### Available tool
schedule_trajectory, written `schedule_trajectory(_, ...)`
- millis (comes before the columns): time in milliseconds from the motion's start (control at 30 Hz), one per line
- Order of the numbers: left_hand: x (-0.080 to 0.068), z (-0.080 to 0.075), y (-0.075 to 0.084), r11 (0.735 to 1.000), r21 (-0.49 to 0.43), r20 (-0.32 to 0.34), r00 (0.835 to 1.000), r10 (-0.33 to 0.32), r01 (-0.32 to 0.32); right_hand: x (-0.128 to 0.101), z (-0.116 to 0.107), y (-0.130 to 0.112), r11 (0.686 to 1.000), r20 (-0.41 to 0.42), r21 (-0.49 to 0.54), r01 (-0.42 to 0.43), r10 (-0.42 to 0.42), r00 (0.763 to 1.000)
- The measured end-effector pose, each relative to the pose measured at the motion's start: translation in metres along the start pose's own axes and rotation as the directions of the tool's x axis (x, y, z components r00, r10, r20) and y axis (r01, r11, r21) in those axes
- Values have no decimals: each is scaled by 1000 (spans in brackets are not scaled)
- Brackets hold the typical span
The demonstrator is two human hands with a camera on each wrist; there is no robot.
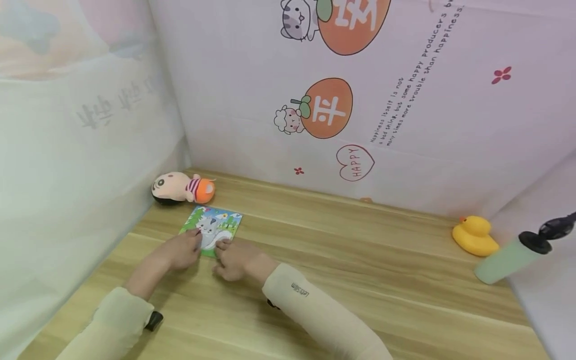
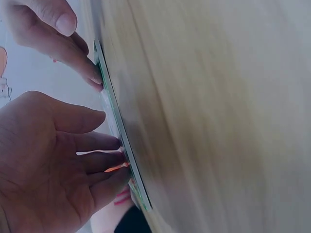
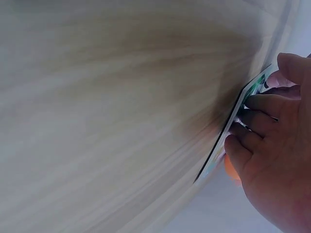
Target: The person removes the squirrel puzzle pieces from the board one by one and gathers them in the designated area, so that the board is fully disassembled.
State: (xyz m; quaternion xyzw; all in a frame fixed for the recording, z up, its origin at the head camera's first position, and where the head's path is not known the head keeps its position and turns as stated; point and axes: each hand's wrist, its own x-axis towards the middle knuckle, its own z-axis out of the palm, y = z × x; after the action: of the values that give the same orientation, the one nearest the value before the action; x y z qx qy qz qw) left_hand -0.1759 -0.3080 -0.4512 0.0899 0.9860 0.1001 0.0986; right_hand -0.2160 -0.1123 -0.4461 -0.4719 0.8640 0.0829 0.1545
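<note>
A square picture board (image 1: 231, 223) with a grey, bushy-tailed animal on a green and blue scene lies flat on the wooden table. My left hand (image 1: 182, 248) touches its left part with the fingertips. On the near right part rest the fingertips of my right hand (image 1: 236, 257). From the side in the left wrist view, the board's thin edge (image 2: 124, 136) shows, with the left fingers bent slightly onto its face. In the right wrist view, the fingers of the right hand (image 3: 279, 141) lie along the board's surface, not wrapped around it.
Just beyond the board lies a plush doll (image 1: 180, 188) with a striped top and orange bottom. A yellow rubber duck (image 1: 474, 236) and a pale green cylinder (image 1: 508, 261) with a black top stand at the right. Printed cloth (image 1: 252, 100) walls the table's back and sides.
</note>
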Motion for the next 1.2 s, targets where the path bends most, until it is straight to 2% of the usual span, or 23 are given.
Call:
schedule_trajectory(133, -1, -1, 12, 1000, 6, 3, 1000, 25, -25, -8, 1, 4, 1000, -1, 15, -18, 18, 1000)
schedule_trajectory(333, 0, -4, 29, 999, 15, 43, 998, 40, -41, -21, 4, 12, 999, -3, 38, -23, 23, 1000)
schedule_trajectory(633, 12, 0, 48, 999, 10, 96, 995, 40, -41, -42, 17, 35, 995, -55, 101, -18, 23, 998)
schedule_trajectory(800, 18, 1, 65, 996, 11, 112, 990, 90, -91, -55, 24, 48, 989, -62, 142, -38, 47, 997)
schedule_trajectory(1033, 31, 7, 87, 985, 46, 91, 983, 162, -167, -75, 27, 72, 983, -65, 164, -82, 94, 993)
schedule_trajectory(1200, 40, 8, 101, 975, 53, 105, 972, 209, -215, -90, 30, 88, 974, -65, 195, -115, 130, 989)
